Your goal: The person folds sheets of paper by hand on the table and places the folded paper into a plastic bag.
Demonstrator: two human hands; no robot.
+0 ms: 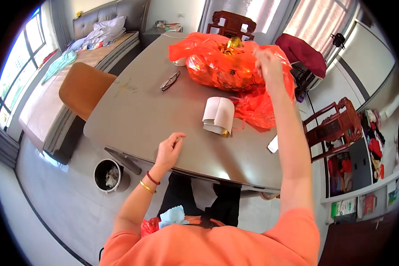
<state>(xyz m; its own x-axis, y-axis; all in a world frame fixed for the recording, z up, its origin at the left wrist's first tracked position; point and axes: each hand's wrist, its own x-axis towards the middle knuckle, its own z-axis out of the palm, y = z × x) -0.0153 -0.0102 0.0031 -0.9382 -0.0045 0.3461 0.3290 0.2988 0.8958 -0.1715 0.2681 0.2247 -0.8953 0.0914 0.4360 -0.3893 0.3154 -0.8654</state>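
My left hand (169, 150) rests at the table's front edge, its fingers curled together. Whether a small thing is pinched at its fingertips I cannot make out. My right hand (269, 66) is stretched out over the right side of a large red plastic bag (208, 66), blurred by motion, so its fingers are unclear. Shiny gold foil pieces (231, 45) show in the bag's opening. Between my hands and the bag stands a curved white paper stack (219, 113), with a bit of gold at its lower right corner. More red plastic (259, 108) lies beside it.
Folded eyeglasses (170, 81) lie on the grey table (137, 106). A white phone-like object (273, 144) is near the right edge, partly behind my arm. A waste bin (111, 175) stands on the floor at left. Chairs (86, 91) surround the table.
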